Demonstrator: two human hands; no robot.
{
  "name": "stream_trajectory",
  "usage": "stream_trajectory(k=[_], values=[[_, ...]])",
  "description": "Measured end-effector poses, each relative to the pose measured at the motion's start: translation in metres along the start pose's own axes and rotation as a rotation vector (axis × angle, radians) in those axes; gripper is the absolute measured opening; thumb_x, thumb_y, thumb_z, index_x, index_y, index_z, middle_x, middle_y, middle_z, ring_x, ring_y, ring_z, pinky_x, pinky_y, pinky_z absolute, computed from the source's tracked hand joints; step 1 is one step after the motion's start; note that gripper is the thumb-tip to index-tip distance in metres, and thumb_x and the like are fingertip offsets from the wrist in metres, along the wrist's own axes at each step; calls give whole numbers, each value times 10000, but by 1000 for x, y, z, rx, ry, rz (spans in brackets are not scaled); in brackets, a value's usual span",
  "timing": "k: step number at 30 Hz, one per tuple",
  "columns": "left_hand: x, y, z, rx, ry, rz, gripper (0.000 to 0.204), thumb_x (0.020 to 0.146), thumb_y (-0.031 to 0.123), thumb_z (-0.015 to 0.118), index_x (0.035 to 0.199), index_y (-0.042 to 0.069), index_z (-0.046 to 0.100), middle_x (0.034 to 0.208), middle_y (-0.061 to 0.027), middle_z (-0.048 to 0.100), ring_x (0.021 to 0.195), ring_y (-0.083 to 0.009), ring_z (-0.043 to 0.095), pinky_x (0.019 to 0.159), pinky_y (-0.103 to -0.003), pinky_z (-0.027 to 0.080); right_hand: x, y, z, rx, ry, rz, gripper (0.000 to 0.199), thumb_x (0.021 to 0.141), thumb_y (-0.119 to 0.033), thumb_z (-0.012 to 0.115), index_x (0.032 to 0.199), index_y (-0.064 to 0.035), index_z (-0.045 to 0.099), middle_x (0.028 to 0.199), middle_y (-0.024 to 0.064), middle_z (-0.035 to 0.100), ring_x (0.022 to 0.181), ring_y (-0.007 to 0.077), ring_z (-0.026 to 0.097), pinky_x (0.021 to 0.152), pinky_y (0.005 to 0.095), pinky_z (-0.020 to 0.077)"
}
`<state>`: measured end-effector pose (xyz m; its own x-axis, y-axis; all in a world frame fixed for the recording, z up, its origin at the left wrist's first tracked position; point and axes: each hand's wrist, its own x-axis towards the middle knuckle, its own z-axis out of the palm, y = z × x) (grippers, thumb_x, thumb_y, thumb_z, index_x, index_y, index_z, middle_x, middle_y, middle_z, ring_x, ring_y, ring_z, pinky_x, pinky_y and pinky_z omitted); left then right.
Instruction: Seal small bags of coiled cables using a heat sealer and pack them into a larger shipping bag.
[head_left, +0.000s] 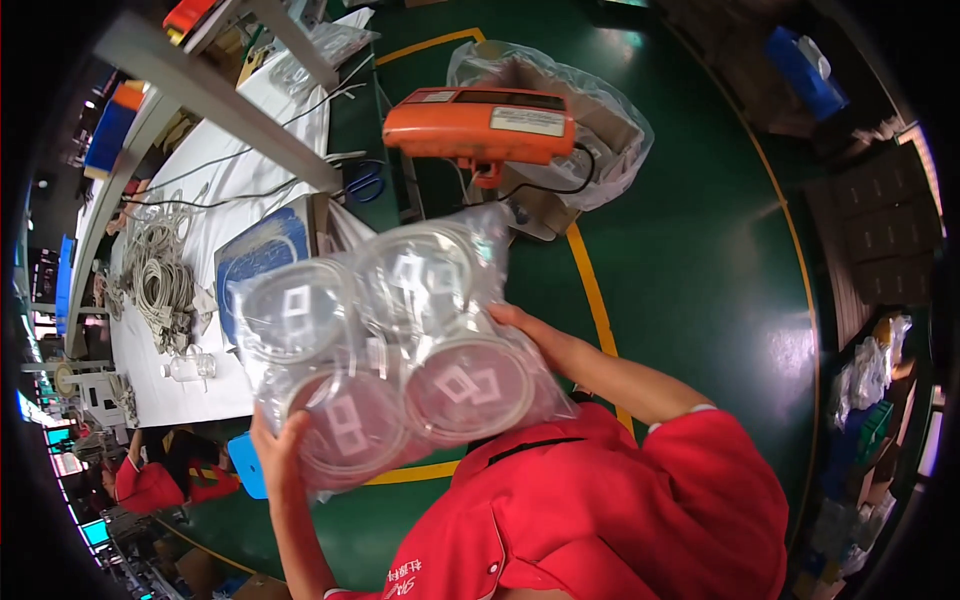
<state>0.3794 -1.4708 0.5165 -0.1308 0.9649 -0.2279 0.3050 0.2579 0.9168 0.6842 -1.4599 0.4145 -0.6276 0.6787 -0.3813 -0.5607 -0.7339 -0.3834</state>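
A clear plastic bag [392, 345] is held up in front of me, with several coiled pale cables inside, each coil bearing small white labels. My left hand [280, 445] grips its lower left edge, the thumb on the front. At the bag's right edge my right hand [518, 325] is closed on the plastic, most of its fingers hidden behind the bag. Beyond the bag stands an orange scale display [480, 128]. A worn blue platform [262, 248] lies behind the bag's upper left side.
On the white worktable [190, 408] at left lie a heap of cables [160, 282], a clear jar [190, 366] and blue-handled scissors [365, 182]. A plastic-lined box [615, 125] stands beyond the scale. A blue stool [246, 466] and another person in red [150, 486] are at lower left.
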Motion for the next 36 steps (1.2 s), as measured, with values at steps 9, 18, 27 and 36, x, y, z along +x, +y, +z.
stream_trajectory(k=[9,18,27,36], values=[[-39,13,284,105,-378,51,577,580,211,637,1033,-46,390,915,-126,508,826,-177,477,739,-260,368,-260,-45,-114,177,551,-326,460,771,-391,382,1064,-38,426,996,108,498,886,185,500,795,303,386],[-26,33,484,73,-833,-90,733,566,255,643,1115,-79,290,1009,-230,455,950,-279,450,816,-300,335,-375,-76,-190,189,850,-488,559,761,-468,315,1085,-18,386,1013,139,478,895,250,485,768,366,401],[81,93,640,72,-887,82,744,588,257,644,1122,-95,263,1035,-191,440,958,-222,434,824,-278,327,-390,-233,-265,196,937,-700,505,778,-368,301,1103,15,352,1047,164,444,932,263,462,794,367,386],[188,135,678,-138,-467,-171,723,628,313,611,1122,-91,270,1038,-180,440,957,-225,440,820,-290,334,-291,-466,-308,-34,786,-279,528,761,-407,325,1101,-5,358,1035,151,455,898,271,474,772,370,393]])
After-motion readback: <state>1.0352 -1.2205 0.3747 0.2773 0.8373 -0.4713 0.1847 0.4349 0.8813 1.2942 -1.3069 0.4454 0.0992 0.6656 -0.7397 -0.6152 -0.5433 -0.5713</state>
